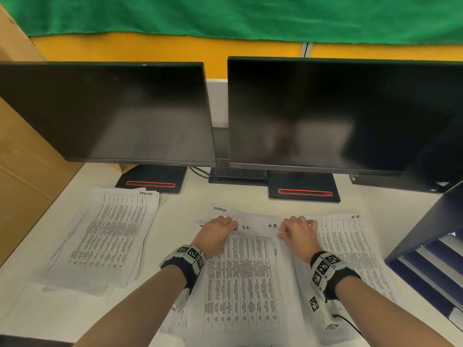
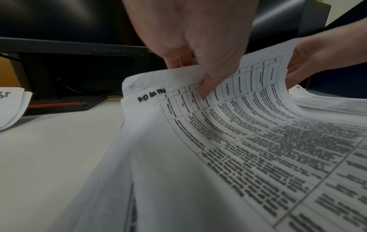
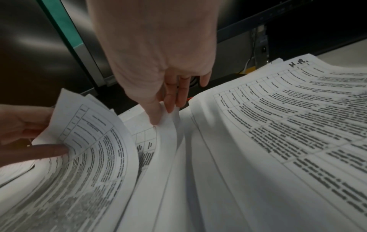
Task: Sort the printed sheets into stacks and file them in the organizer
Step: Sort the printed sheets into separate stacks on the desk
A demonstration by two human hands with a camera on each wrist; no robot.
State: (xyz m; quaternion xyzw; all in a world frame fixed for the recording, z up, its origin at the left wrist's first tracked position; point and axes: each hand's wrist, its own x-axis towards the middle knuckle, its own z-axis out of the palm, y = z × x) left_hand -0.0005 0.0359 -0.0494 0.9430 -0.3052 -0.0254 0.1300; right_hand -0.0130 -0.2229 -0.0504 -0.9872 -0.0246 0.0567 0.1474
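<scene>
Desk (image 1: 180, 204) white, two dark monitors (image 1: 107, 113) along its far edge. Middle pile (image 1: 240, 279) of printed sheets lies at the near edge, centre, between both forearms; tables of small print, not legible. Left hand (image 1: 217, 230) at the pile's far left corner, thumb (image 2: 206, 87) on top and fingers behind, pinching the top sheets and curling them up off the pile; the lifted sheet (image 2: 228, 97) carries a handwritten "ADMIN" at its corner. Right hand (image 1: 297, 230) at the pile's far right corner, thumb and fingertips (image 3: 170, 105) pinching a thin white sheet edge (image 3: 168, 122) between them; remaining fingers hang loosely curled. How many sheets that hand has hold of, cannot tell. Handwritten "I.T." and "H.R." show on sheets exposed between the two hands. Right pile (image 1: 350, 249) lies just beside the middle pile, overlapped by it along their shared edge, marked "H.R." at its far right corner. Left pile (image 1: 105, 236) lies well apart toward the desk's left edge, slightly fanned, its handwritten label too blurred to read. Dark blue organizer (image 1: 426, 246) stands at the desk's right edge, shelves facing inward, pale sheets visible in its slots. Cardboard (image 1: 22, 159) leans along the left edge. Tracking bands on both wrists.
</scene>
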